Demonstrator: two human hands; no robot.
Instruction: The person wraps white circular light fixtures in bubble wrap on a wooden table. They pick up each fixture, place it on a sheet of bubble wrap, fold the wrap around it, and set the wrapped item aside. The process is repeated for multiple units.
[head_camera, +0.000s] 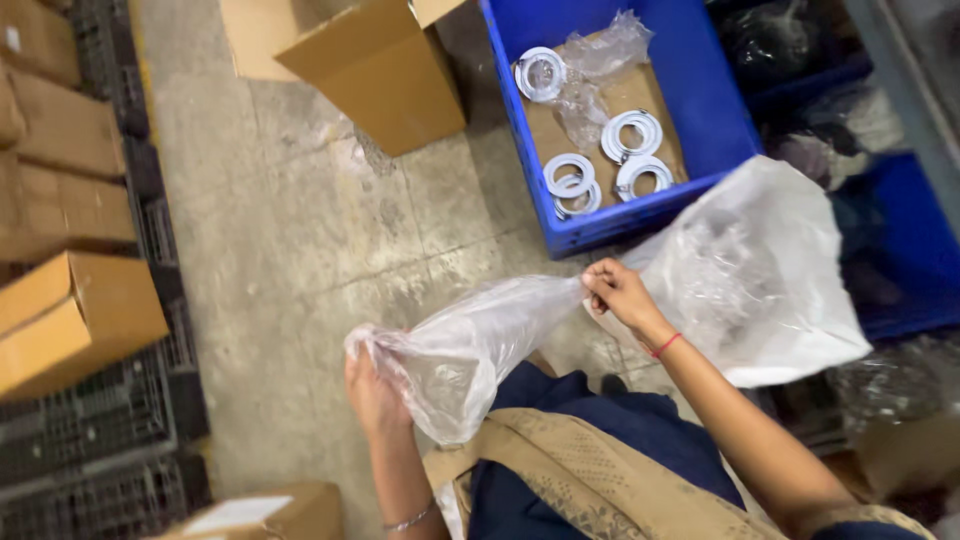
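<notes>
The right hand (618, 292) is pinched shut on the twisted middle of a clear plastic bag (480, 345), while the left hand (372, 392), at eight o'clock from it, grips the bag's crumpled end from below. At twelve o'clock a blue crate (700, 100) holds white rings (630, 135) on cardboard. An open brown carton (385, 70) lies at eleven o'clock, more cartons (75, 310) stacked at nine.

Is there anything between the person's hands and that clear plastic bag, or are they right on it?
Nothing visible is in between. The right hand pinches the clear plastic bag at one end, and the left hand grips its other end from beneath.
</notes>
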